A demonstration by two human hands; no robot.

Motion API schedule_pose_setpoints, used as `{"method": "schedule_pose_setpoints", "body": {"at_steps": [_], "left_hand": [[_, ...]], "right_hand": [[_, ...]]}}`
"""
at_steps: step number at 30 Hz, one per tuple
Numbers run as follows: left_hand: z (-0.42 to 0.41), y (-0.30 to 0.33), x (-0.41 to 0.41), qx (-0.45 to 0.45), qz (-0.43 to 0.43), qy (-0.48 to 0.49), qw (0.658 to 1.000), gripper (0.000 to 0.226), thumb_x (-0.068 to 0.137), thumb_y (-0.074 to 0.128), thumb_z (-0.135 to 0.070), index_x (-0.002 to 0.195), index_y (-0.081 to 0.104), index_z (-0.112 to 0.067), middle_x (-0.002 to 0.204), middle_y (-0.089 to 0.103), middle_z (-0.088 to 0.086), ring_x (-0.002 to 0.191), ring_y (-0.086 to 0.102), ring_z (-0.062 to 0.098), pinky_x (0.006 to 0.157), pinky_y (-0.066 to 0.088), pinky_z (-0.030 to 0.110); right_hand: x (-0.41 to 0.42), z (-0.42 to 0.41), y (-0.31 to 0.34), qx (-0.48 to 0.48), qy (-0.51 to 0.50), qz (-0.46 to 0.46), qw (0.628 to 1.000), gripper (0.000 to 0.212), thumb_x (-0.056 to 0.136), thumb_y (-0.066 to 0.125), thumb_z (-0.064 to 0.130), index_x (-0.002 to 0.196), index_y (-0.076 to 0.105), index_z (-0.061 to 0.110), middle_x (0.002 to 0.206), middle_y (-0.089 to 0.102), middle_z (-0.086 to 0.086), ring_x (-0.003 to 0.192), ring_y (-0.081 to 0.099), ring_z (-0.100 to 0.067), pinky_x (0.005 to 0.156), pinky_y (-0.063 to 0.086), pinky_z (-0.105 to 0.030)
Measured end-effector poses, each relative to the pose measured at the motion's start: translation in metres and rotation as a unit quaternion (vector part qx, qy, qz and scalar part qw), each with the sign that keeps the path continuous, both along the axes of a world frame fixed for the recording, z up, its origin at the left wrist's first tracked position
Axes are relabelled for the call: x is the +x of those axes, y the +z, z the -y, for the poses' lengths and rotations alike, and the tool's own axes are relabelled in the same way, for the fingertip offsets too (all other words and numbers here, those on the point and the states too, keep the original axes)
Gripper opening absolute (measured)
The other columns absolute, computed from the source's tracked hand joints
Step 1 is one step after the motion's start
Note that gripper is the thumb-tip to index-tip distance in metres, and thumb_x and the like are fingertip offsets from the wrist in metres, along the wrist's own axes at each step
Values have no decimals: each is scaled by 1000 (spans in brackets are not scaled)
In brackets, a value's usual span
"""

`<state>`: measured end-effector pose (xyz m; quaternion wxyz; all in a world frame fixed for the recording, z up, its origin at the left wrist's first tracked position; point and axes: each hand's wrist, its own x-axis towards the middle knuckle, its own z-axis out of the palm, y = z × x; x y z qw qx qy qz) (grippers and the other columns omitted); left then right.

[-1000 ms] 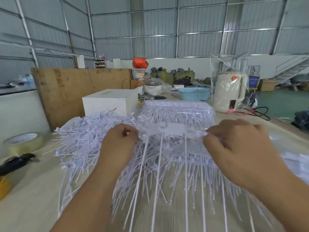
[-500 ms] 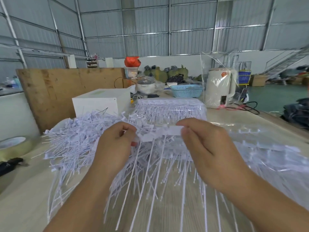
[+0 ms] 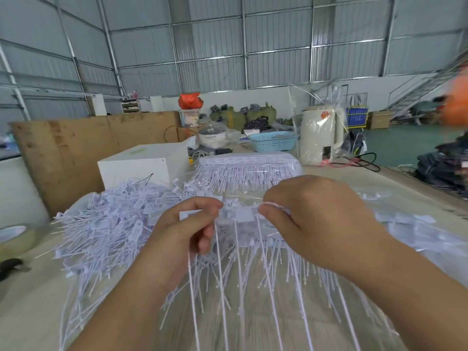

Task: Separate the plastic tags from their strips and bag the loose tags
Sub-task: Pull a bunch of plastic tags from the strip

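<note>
I hold a strip of white plastic tags (image 3: 239,215) up between both hands, its long thin tails hanging down toward me. My left hand (image 3: 182,234) pinches the strip's left end, with a few tags gathered in the fingers. My right hand (image 3: 311,219) pinches the strip a short way to the right, thumb and forefinger closed on it. A heap of loose white tags (image 3: 106,224) lies on the table to the left. A clear bag full of tags (image 3: 248,171) sits behind my hands. More tag strips (image 3: 415,231) spread out at the right.
A white box (image 3: 141,165) stands behind the loose heap, with a brown board (image 3: 63,153) further left. A tape roll (image 3: 15,236) and a black tool (image 3: 10,267) lie at the left edge. A blue basket (image 3: 273,141) and a cream kettle (image 3: 320,134) stand at the back.
My right hand has slid left along the strip, closing the gap to the left hand. The camera has turned slightly, so the scene sits more to the right.
</note>
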<state>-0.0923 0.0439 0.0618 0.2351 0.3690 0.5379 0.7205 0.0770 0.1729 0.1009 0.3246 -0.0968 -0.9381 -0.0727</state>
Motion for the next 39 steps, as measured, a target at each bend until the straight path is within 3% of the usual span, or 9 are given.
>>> {"method": "schedule_pose_setpoints", "body": {"at_steps": [4,7,9,12,17,24,31,36,39], "left_hand": [[0,-1,9,19,-28,-23,999,6,69,71,-15,71,73,-20,49,51,4,39,42,13,39,35,17],[-1,-2,17,21,-66,-58,996,8,75,65,-20,74,73,-20,51,53,4,44,45,12,42,38,19],[1,0,18,15,-102,-67,992,8,77,66,-20,76,74,-20,53,54,4,47,47,12,45,40,20],[5,3,19,-9,-143,-76,987,3,79,73,-21,80,75,-23,55,58,3,50,50,11,49,42,19],[1,3,25,-5,-167,-19,986,10,81,66,-24,79,75,-28,55,55,-2,50,49,6,47,38,14],[-11,-3,37,67,-100,113,986,33,93,56,-8,77,74,-30,50,50,-10,47,46,3,46,39,14],[-9,-5,29,80,-48,249,964,27,96,54,-14,82,71,-29,53,49,-9,46,41,5,46,34,20],[-4,2,27,26,-91,90,991,30,95,53,-8,77,72,-21,51,51,-3,43,42,3,41,33,13],[-5,1,34,-25,-137,-5,990,28,94,52,-8,77,72,-19,52,52,-6,42,41,3,41,32,13]], "right_hand": [[-6,-2,-14,6,-63,87,994,15,90,47,19,95,57,29,96,58,8,100,56,-17,91,37,-31],[-9,-3,-15,-158,20,104,982,33,85,49,17,113,62,30,107,65,9,104,59,-11,117,9,-32],[-8,-3,-14,-324,138,91,931,29,83,50,24,107,63,30,98,68,1,90,63,-22,107,31,-44],[-9,-4,-19,-387,214,112,890,19,90,55,38,103,66,30,93,69,-8,86,62,-37,80,48,-55],[-17,-11,-30,-389,216,78,892,6,92,65,30,89,66,26,56,47,11,50,39,-2,51,32,-20],[-26,1,-36,-335,170,-44,926,10,87,64,36,87,60,27,67,53,6,54,43,-4,54,36,-29],[-27,7,-37,-388,144,-147,898,12,86,62,38,80,58,28,47,44,11,38,36,-4,39,27,-13],[-21,0,-38,-385,162,-31,908,2,88,67,36,89,66,38,51,48,11,42,38,-5,45,32,-18],[-23,-5,-41,-370,132,13,920,34,83,70,44,113,55,47,81,61,15,67,59,-5,64,49,-27]]}}
